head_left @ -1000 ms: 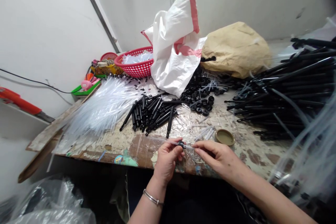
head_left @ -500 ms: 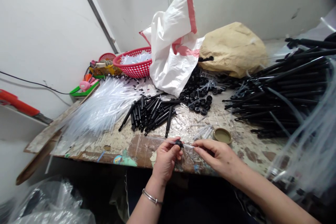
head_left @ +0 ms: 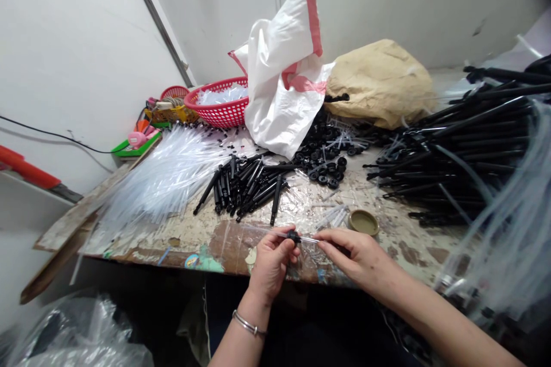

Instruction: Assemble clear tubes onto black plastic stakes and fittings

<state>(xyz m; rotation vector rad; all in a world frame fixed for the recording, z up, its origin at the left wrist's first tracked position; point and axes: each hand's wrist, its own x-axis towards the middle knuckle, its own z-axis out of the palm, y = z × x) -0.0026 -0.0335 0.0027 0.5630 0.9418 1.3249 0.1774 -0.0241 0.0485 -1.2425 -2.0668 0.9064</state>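
Note:
Near the table's front edge, my left hand point(head_left: 275, 253) is closed on a small black round cap point(head_left: 293, 237), pinched between thumb and fingers. A thin clear tube point(head_left: 258, 230) runs leftward out of that grip. On the cap's other side, a short clear tube point(head_left: 308, 240) sticks out, and my right hand point(head_left: 350, 251) pinches its end between thumb and forefinger. Whether the two tube parts are one piece is hidden by the cap and fingers. Just beyond my hands lie black tubes point(head_left: 247, 189) in a heap and several short clear tubes point(head_left: 333, 217).
Long clear tubes point(head_left: 159, 178) spread at left; black rods point(head_left: 469, 149) pile at right. Black caps point(head_left: 329, 172) lie beside a white sack point(head_left: 279, 92). A small round dish point(head_left: 363, 222) stands near my right hand. Behind are a red basket point(head_left: 224, 113) and a tan bag point(head_left: 381, 83).
Hardly anything differs: both hands keep their grips on the cap and tube. The view has shifted very slightly.

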